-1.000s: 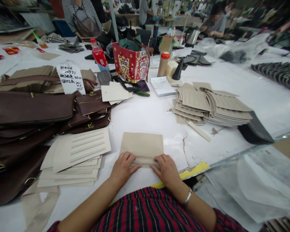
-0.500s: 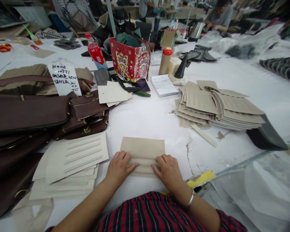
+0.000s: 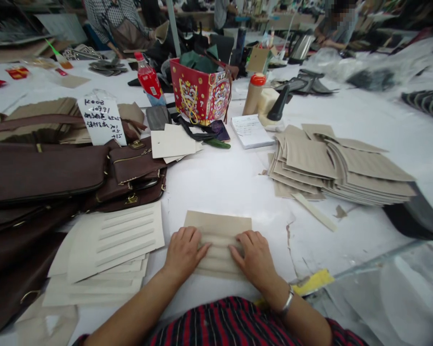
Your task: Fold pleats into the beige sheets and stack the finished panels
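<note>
A beige lining piece (image 3: 218, 223) lies flat on the white table in front of me, with several raised ridges running across it. My left hand (image 3: 184, 250) grips its left side, fingers bent on top and the thumb reaching inward along a ridge. On the right side, my right hand (image 3: 254, 252) holds the same piece in a matching way, thumb pointing toward the middle. The fingertips press the material, and what lies under them is hidden. To the left are pale pieces (image 3: 128, 235) with parallel strips, overlapping in a loose pile.
Dark brown leather bags (image 3: 43, 173) fill the left side. A beige stack of pieces (image 3: 310, 158) lies to the right, near a notepad (image 3: 250, 131). Behind stand a red box (image 3: 198, 91), a soda bottle (image 3: 149, 79) and a glue bottle (image 3: 254, 93). Other people work farther back.
The view has shifted, so the table's things appear slightly lower and mostly farther right. Both hands sit a little closer to the far edge of the beige lining piece, still gripping it.
</note>
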Demonstrator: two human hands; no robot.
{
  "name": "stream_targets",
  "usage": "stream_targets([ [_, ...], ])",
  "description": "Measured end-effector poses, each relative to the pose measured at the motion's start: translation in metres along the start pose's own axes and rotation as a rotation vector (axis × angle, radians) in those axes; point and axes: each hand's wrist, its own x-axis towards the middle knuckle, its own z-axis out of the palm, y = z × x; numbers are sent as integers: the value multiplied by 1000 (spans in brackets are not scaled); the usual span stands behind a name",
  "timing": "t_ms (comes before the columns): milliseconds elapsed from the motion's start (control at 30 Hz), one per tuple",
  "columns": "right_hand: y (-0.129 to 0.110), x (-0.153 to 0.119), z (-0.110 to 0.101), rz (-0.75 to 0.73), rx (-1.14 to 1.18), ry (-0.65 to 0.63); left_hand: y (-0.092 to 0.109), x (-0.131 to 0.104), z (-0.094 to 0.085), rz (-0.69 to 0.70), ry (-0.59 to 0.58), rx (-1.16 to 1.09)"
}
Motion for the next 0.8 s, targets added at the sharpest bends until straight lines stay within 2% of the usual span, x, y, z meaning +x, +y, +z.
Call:
stream_targets([
  [67,-3,6,5,-54,-4,41,9,8,5,113,39,-41],
  [133,-6,10,11,-81,-11,46,18,16,11,192,24,-82],
  [233,-4,12,13,-25,-38,17,18,20,13,127,-28,-63],
  [367,7,10,-2,61,-97,-1,-2,13,0,-29,-50,29],
  [433,9,12,-7,64,-116,-5,-9,11,-2,-51,-46,65],
  [533,3,19,-4,-8,-89,52,-4,15,5,56,41,30],
  [633,-7,29,9,-105,-32,69,9,23,20,188,98,-33],
  [800,-15,42,19,-55,-9,-13,14,30,29,146,42,-14],
])
